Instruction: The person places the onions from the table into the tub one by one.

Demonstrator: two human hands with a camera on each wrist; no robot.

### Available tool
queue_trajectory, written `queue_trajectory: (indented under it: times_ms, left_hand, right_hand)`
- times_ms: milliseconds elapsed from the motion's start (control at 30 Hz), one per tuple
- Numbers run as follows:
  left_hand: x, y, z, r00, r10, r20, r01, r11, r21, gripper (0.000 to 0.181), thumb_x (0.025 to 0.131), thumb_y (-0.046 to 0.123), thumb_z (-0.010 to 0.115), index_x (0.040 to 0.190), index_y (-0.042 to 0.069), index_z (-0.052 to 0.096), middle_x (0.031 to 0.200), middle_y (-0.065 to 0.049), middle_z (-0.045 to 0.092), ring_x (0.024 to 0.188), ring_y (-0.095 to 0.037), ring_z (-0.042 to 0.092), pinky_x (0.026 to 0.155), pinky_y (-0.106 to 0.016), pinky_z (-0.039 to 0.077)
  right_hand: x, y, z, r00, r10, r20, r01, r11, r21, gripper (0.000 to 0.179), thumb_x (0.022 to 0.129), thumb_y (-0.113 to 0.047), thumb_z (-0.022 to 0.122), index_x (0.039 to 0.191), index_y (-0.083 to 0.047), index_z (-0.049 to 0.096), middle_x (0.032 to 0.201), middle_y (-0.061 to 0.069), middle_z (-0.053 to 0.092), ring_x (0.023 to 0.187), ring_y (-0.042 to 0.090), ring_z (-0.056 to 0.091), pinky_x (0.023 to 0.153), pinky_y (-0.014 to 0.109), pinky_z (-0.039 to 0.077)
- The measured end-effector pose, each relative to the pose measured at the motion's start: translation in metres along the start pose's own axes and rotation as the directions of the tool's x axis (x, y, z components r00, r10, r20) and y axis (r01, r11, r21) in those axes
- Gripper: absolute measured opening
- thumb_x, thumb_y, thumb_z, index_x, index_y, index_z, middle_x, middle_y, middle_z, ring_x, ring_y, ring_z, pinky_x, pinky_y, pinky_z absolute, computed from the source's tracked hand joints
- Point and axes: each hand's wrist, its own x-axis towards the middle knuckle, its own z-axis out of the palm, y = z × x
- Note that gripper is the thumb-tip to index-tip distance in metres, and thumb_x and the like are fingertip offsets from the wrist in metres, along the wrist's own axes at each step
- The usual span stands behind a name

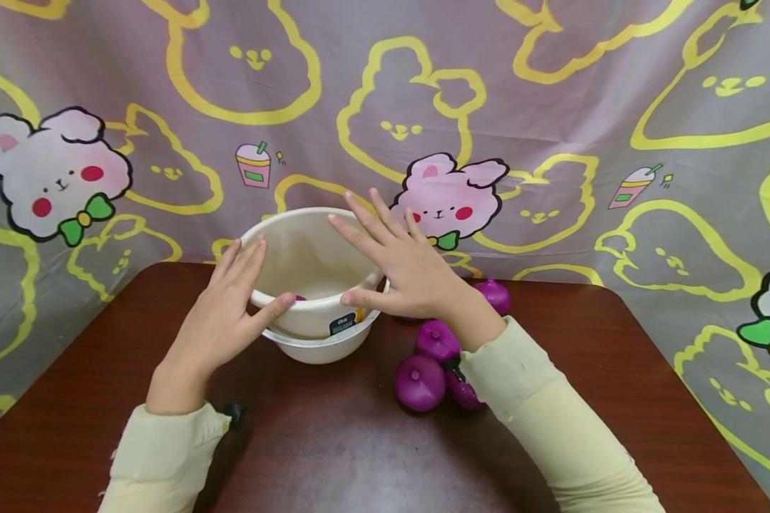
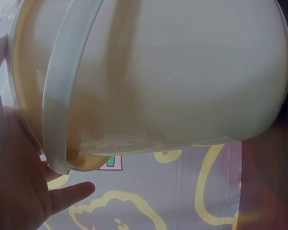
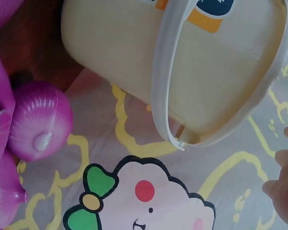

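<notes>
The bucket (image 1: 295, 317), cream-white, stood near the back edge of the desk (image 1: 334, 442), closer to the back left corner than to the back right one. Its white handle (image 2: 62, 100) was lowered and curved around the front of the body, and a dark label (image 1: 343, 324) with some orange was on the side. Just inside the front of the rim, a small piece of purple could be seen.

The left hand (image 1: 221, 313) was at the left side of the rim, with the thumb well apart from the other fingers; the fingers were straight, 2 of them close together. The right hand (image 1: 417, 271) was at the right side of the rim, its fingers straight and spread apart. I cannot tell whether either thumb touched the rim.

To the right of the bucket, 4 purple onions showed clearly: 1 onion (image 1: 493, 296) by the back edge of the desk, and a group of 3 onions (image 1: 420, 383) farther from this edge, near the right cuff (image 1: 507, 370), which partly hid the group. More purple appeared under the right hand.

Beyond the back edge hung a greyish cloth (image 1: 552, 214) with yellow outlines and rabbit faces.
</notes>
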Motion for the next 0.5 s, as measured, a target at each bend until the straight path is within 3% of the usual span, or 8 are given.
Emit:
queue_trajectory:
  times_ms: [267, 500]
  left_hand:
    - [0.0, 0.0, 0.0, 1.0, -0.007, 0.001, 0.007, 1.0, 0.0, 0.09, 0.094, 0.061, 0.053, 0.159, 0.008, 0.02, 0.166, -0.009, 0.019, 0.156, -0.035, 0.004, 0.117, -0.067, 0.022]
    - [0.0, 0.0, 0.0, 1.0, -0.003, 0.0, 0.003, 1.0, -0.005, 0.091, 0.094, 0.061, 0.053, 0.158, 0.007, 0.02, 0.166, -0.01, 0.019, 0.156, -0.035, 0.003, 0.118, -0.066, 0.021]
  right_hand:
    - [-0.005, 0.001, -0.004, 0.999, -0.027, -0.026, 0.024, 0.996, -0.08, 0.092, 0.086, -0.068, 0.057, 0.16, -0.039, 0.01, 0.169, -0.01, -0.009, 0.155, 0.021, -0.018, 0.118, 0.071, 0.008]
    - [-0.013, 0.003, -0.01, 0.999, -0.025, -0.023, 0.023, 0.994, -0.104, 0.094, 0.084, -0.068, 0.061, 0.16, -0.038, 0.012, 0.169, -0.007, -0.007, 0.155, 0.024, -0.015, 0.119, 0.07, 0.006]
